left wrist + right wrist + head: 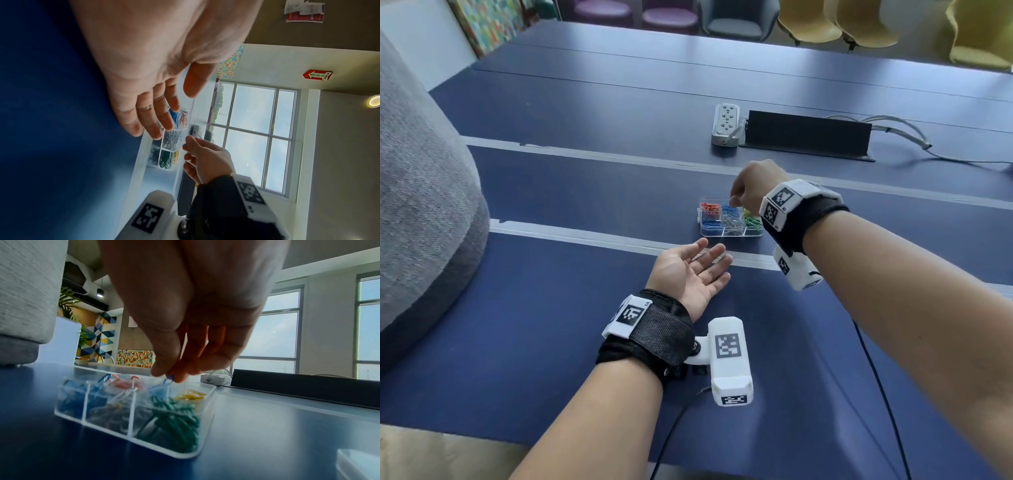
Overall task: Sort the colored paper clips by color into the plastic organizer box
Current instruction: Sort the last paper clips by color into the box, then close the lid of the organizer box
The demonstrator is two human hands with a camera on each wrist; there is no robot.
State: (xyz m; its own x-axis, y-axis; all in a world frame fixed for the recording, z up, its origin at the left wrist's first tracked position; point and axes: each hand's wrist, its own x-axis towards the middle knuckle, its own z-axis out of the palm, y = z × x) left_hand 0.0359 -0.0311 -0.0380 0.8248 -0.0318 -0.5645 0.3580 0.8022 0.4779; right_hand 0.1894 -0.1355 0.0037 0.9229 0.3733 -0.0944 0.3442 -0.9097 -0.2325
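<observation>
The right hand [193,331] pinches 1 blue clip [169,380], seemingly over the organizer box's [729,233] blue compartment: lower before releasing. The left hand [690,274] lies wide, holding nothing.

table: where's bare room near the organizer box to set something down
Bare table lies left of the organizer box, toward the grey seat, and behind it up to the power strip. Crowded: the near side holds the open left hand; the right hand hangs over the box.
</observation>
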